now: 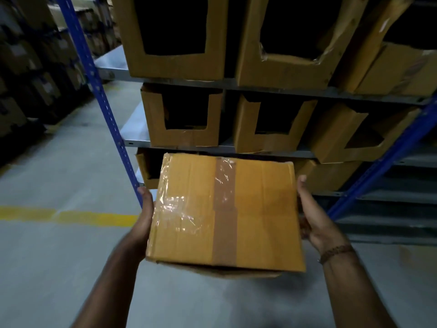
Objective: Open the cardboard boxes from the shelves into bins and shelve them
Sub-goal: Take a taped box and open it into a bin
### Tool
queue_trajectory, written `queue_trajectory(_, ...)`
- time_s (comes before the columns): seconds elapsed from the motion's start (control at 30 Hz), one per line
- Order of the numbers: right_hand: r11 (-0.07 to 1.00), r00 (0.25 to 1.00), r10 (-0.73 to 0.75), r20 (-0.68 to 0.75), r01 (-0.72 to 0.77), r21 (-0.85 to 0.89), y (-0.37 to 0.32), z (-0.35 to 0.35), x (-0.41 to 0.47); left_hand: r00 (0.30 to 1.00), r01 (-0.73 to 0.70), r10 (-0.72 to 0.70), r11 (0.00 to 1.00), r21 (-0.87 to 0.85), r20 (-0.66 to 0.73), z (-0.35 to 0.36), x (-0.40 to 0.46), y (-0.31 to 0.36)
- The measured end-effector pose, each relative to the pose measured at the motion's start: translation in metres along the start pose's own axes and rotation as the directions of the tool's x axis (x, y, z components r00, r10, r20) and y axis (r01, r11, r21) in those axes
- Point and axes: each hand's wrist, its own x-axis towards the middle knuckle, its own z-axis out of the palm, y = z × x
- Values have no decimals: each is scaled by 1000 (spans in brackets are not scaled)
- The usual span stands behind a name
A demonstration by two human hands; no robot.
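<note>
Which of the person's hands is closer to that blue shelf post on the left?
Left. The left hand grips the sealed box's left side right beside the blue post; the right hand holds the opposite side, far from it.

Rack: we see blue uprights (104,107) and grey shelves (279,89).
Shelves: cut-open bins (182,119) side by side.
Floor (59,268): grey, yellow line (71,216).
</note>
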Motion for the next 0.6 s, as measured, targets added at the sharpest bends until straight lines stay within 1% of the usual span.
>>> queue_trajectory(0.07,999,1000,20,-5,-20,-27,-3,0,-6,1000,2,-3,1000,26,25,8,-3,-1)
queue_trajectory(0.13,999,998,33,-55,-35,-37,-2,0,-11,1000,-2,1,999,44,28,14,-6,-6)
queue_trajectory(0.2,998,992,68,-108,-68,3,-1,-2,-20,1000,4,-4,998,68,1,20,-8,-11)
queue_trajectory(0.27,990,981,140,-133,-137,30,4,-6,-23,1000,25,-24,994,111,-10,23,-8,-17)
queue_trajectory(0.4,961,932,277,-234,-271,59,19,-13,-18,995,82,-72,982,168,-63,32,-6,-26)
queue_trajectory(0.43,957,930,289,-229,-279,76,25,-18,-13,994,91,-79,982,167,-78,36,-6,-27)
queue_trajectory(0.5,957,934,289,-210,-284,56,31,-27,-12,993,83,-63,976,201,-104,45,-3,-29)
queue_trajectory(0.57,967,946,255,-200,-250,53,39,-37,-9,994,95,-78,961,259,-75,50,-2,-29)
queue_trajectory(0.6,970,950,241,-198,-239,35,42,-39,-8,992,127,-113,947,296,-64,52,0,-29)
